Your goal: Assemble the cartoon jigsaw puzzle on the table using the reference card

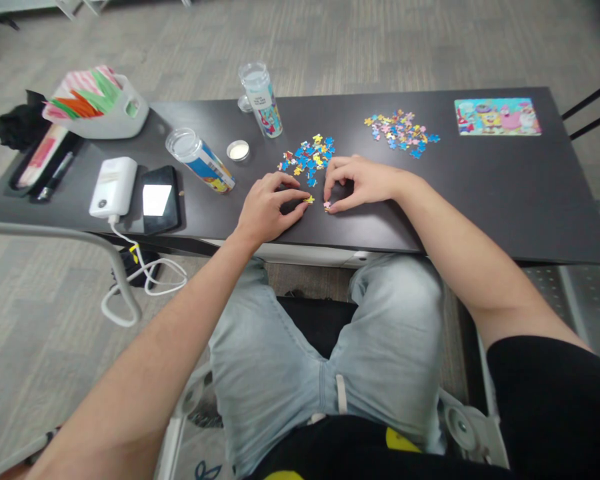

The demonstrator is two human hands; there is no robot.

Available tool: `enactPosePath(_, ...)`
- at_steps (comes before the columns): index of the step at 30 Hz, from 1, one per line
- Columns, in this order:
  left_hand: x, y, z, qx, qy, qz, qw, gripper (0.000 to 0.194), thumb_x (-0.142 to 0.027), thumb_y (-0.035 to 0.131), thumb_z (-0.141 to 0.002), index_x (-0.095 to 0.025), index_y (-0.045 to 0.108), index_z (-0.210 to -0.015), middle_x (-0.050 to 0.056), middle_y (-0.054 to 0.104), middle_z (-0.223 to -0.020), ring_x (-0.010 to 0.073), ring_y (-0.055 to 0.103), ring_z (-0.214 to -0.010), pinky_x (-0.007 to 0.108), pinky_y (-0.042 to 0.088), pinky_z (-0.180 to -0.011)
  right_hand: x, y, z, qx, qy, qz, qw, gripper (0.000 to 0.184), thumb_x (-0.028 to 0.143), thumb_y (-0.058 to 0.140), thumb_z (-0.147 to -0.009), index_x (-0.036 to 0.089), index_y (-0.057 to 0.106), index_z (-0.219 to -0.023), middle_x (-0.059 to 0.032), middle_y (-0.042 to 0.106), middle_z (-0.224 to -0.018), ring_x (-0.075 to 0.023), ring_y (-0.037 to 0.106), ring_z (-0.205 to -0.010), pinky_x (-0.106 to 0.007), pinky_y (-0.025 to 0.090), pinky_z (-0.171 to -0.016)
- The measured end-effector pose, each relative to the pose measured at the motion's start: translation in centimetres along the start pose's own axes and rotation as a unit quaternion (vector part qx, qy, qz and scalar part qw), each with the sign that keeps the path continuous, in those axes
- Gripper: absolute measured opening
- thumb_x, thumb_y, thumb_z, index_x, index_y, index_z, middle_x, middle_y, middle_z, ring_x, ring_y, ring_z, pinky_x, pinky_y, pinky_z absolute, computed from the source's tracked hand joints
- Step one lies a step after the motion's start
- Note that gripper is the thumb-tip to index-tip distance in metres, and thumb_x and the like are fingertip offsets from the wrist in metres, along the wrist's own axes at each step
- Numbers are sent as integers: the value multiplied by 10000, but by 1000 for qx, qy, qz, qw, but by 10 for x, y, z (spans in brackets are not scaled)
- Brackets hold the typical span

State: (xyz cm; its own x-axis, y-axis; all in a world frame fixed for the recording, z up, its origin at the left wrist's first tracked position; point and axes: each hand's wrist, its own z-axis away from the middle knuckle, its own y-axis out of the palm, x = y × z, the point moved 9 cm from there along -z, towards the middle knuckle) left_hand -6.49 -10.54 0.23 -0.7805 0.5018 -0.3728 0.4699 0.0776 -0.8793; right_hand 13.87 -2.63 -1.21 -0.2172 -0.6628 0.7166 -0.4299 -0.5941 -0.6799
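Near the front edge of the dark table, my left hand (pixel 271 208) pinches a small yellow jigsaw piece (pixel 309 199) between thumb and fingers. Just to its right, my right hand (pixel 356 180) has its thumb and finger closed on a pink jigsaw piece (pixel 327 207). The two pieces are apart, with a short gap between them. Beyond my hands lies a loose pile of blue, yellow and red jigsaw pieces (pixel 309 157). A second pile of pink, blue and yellow pieces (pixel 400 131) spreads farther back to the right.
A colourful cartoon picture card (pixel 498 117) lies at the back right. Two clear-topped tubes (pixel 200 160) stand left of the piles, beside a round lid (pixel 238 151). Farther left are a phone (pixel 161 200), a white power bank (pixel 113 187) with cable, and a white basket (pixel 103 119).
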Motion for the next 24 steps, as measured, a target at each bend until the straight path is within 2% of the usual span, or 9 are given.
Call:
enactPosePath(3,1,-1,0,-1,-14,-11,1000,418,-406,750,-1134,-293,904,-1506,145,854,-1499,385,771,-1411,607,604,-1237,0,2,-2,-21,-23,-7,999,539,751,999,-1010,272,996,-1257,-72,753,-1174,-283,681,-1023,-462,532,-998)
enactPosePath(6,4,-4,1,-17,-35,-35,999,494,-383,724,-1124,-244,819,-1588,169,842,-1520,408,764,-1458,604,604,-1243,-2,4,-5,-51,-54,17,997,523,704,880,-1133,294,1001,-1435,-96,758,-1230,-298,693,-1058,-476,561,-1010)
enactPosePath(9,8,-4,2,-36,-52,-55,997,522,-410,747,-1103,-225,774,-1591,195,825,-1570,436,756,-1489,611,599,-1253,-5,7,-7,-58,-75,57,994,458,671,810,-1203,347,1032,-1439,-98,740,-1239,-314,705,-1127,-523,557,-1098)
enactPosePath(11,13,-4,2,-52,-66,-61,995,521,-418,773,-1083,-238,758,-1572,200,817,-1592,448,753,-1479,619,593,-1259,-7,3,-6,-57,-76,54,994,481,725,811,-1208,349,1055,-1383,-94,722,-1227,-313,711,-1131,-527,557,-1100)
enactPosePath(15,23,-2,4,-74,-86,-65,991,476,-412,768,-1084,-258,752,-1534,202,812,-1575,453,745,-1450,638,592,-1251,-17,-16,3,-71,-40,15,997,587,903,890,-1108,356,1076,-1205,-72,706,-1146,-297,682,-1066,-500,563,-1023)
enactPosePath(19,27,0,5,-82,-92,-69,990,495,-388,773,-1072,-265,766,-1552,201,796,-1580,453,731,-1455,660,605,-1238,-22,-28,9,-82,1,-21,996,583,946,992,-982,370,1059,-1041,-54,714,-1087,-284,643,-993,-483,548,-952)
enactPosePath(24,26,-1,5,-90,-91,-62,990,454,-369,791,-1063,-295,821,-1510,177,804,-1586,445,732,-1455,688,612,-1245,-15,-27,12,-25,33,-35,999,600,958,1054,-889,364,1045,-977,-63,720,-1083,-294,646,-1016,-458,550,-905)
